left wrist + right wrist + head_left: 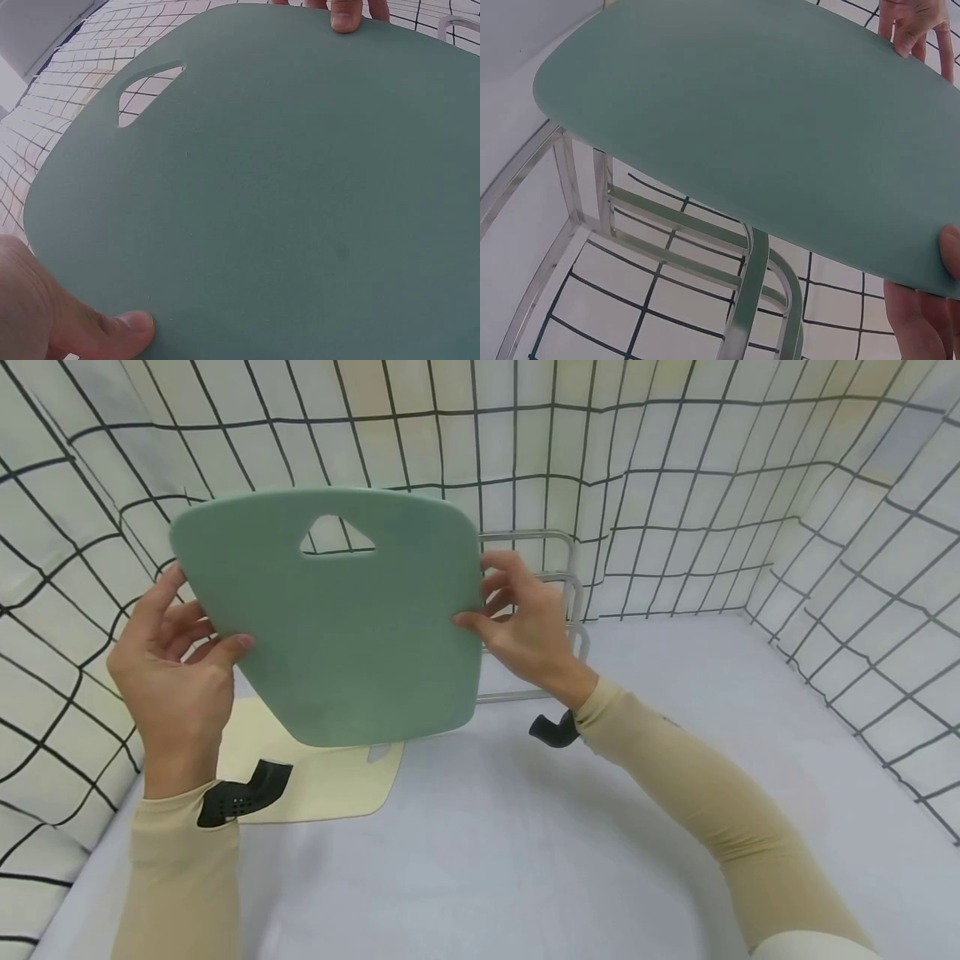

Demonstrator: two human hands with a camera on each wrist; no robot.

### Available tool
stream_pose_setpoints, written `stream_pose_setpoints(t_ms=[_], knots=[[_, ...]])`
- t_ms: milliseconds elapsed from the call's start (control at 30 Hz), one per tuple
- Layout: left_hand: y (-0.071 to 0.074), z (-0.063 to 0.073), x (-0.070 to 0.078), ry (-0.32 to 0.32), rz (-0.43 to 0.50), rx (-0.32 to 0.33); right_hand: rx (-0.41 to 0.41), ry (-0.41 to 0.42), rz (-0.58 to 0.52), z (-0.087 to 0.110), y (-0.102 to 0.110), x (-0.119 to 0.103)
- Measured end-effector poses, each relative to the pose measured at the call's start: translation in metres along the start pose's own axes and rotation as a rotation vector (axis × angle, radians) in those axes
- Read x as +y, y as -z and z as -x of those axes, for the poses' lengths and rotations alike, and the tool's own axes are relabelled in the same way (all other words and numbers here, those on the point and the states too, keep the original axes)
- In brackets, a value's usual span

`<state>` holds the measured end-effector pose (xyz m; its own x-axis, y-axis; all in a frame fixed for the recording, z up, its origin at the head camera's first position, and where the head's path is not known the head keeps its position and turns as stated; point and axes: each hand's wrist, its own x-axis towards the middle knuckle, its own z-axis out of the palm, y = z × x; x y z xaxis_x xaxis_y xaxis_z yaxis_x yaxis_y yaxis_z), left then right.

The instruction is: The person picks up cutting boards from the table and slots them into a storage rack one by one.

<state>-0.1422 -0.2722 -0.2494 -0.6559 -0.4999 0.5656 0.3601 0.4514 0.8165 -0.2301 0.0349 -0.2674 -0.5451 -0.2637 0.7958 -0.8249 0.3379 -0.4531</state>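
A green cutting board (367, 635) with a triangular handle hole near its top edge is held up, broad face toward the head camera. My left hand (176, 668) grips its left edge, thumb on the near face and fingers behind. On the opposite edge, my right hand (528, 618) pinches the board with its thumb in front. Behind the board stands a silver metal rack (577, 602), partly hidden by it; the right wrist view shows the rack's bars (750, 292) close under the board's edge. A cream cutting board (322, 793) lies flat on the table beneath.
A white-covered table (525, 860) spreads below both arms. Black wire grid panels (675, 485) enclose the back and both sides. Dark wrist-worn cameras (243, 793) sit on both wrists.
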Motion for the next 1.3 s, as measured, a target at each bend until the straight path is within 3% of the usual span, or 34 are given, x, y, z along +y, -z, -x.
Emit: stream_pose_setpoints(t_ms=[467, 867, 1000, 1100, 1300], knots=[[0.002, -0.001, 0.003, 0.025, 0.002, 0.019, -0.019, -0.015, -0.001, 0.000, -0.002, -0.004], [0.002, -0.005, -0.003, 0.025, 0.013, 0.046, -0.017, 0.028, -0.003, -0.011, -0.008, -0.003], [0.005, -0.008, -0.004, 0.028, 0.102, 0.046, -0.018, 0.028, -0.012, -0.012, -0.010, -0.004], [0.008, -0.009, -0.003, 0.024, 0.116, 0.033, -0.023, 0.023, -0.013, -0.013, -0.012, -0.005], [0.012, -0.010, 0.003, -0.004, -0.033, 0.007, -0.020, 0.022, -0.023, -0.015, -0.016, -0.006]])
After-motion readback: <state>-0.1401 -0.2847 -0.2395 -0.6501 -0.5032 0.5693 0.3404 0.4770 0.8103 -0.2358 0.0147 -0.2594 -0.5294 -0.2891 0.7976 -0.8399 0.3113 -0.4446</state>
